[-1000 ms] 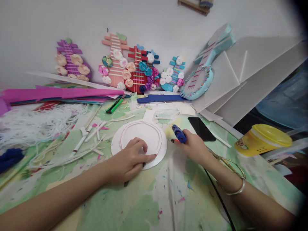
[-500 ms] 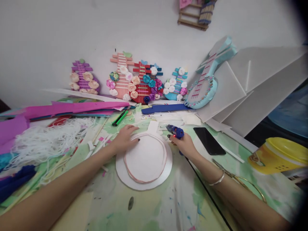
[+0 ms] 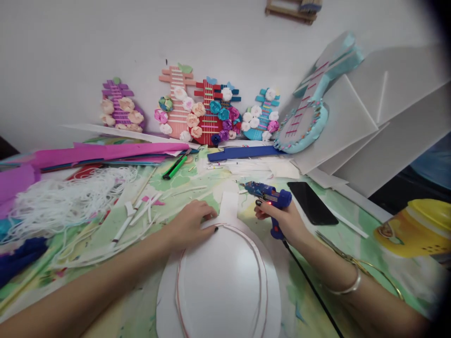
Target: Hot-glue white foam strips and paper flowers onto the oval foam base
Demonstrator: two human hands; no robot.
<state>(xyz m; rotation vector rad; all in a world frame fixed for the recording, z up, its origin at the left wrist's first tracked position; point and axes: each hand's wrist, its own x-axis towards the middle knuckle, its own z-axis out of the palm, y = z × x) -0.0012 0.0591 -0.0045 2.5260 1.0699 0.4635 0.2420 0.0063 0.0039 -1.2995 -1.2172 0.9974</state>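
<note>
A white round board cutout [image 3: 225, 286] with a short neck [image 3: 229, 204] lies in front of me. A thin strip, reddish along its edge [image 3: 178, 293], runs as a ring inside the rim. My left hand [image 3: 190, 225] grips the cutout at its upper left, thumb on the ring near the neck, the other fingers curled at the far edge. My right hand [image 3: 285, 218] is wrapped round a blue hot glue gun [image 3: 269, 193], its small red light glowing. The nozzle points left, just beyond the neck and apart from the cutout.
White cord [image 3: 75, 197] and strip offcuts [image 3: 141, 211] lie left, a green cutter [image 3: 175, 167] behind. On the right are a phone [image 3: 312, 203], scissors [image 3: 347, 258] and a yellow tub [image 3: 416, 230]. Decorated instrument shapes [image 3: 207, 110] lean against the wall. The gun's black cord [image 3: 313, 291] trails toward me.
The cutout has come closer to me and looks larger. My left fingers have drawn in at its edge. The glue gun has turned more side-on, and the view has shifted.
</note>
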